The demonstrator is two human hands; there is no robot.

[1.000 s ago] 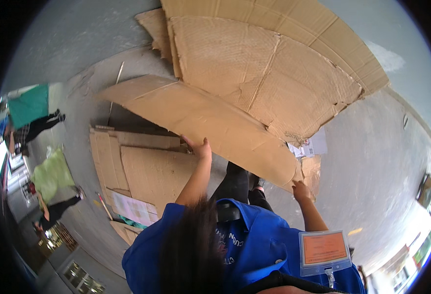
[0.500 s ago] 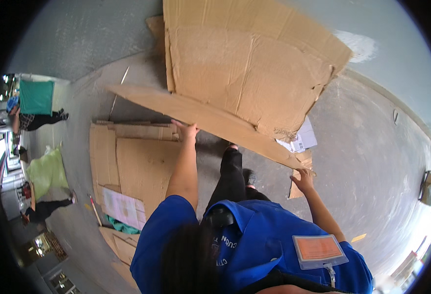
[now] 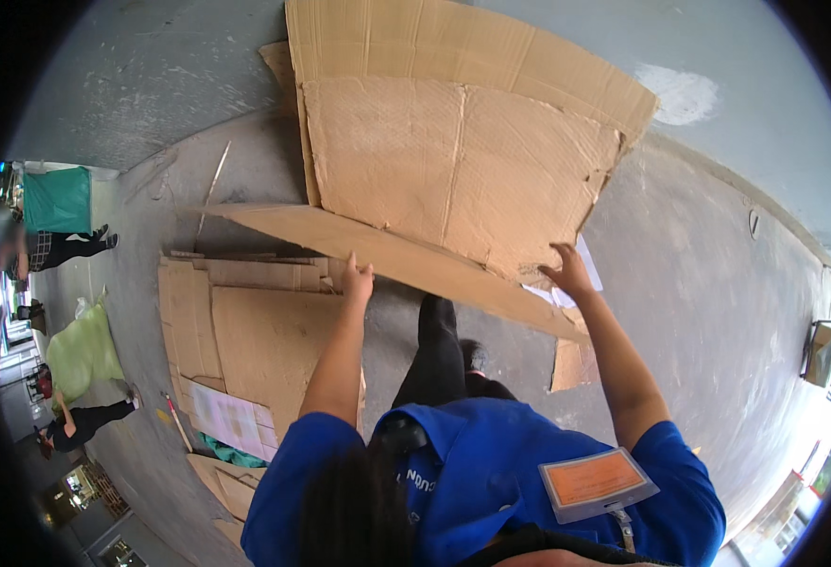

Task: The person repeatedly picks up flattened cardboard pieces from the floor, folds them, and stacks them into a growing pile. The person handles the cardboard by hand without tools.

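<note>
Pointing forward, the left hand [image 3: 358, 281] sits by the tilted cardboard sheet [image 3: 420, 262].

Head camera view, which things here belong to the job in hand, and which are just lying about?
Likely in the job:
long flat brown cardboard sheet, at the left hand's fingertips
large upright brown cardboard panel, beside the right hand

Apparently just lying about:
thin white stick
flat white-and-pink sheet
crumpled green material
</note>
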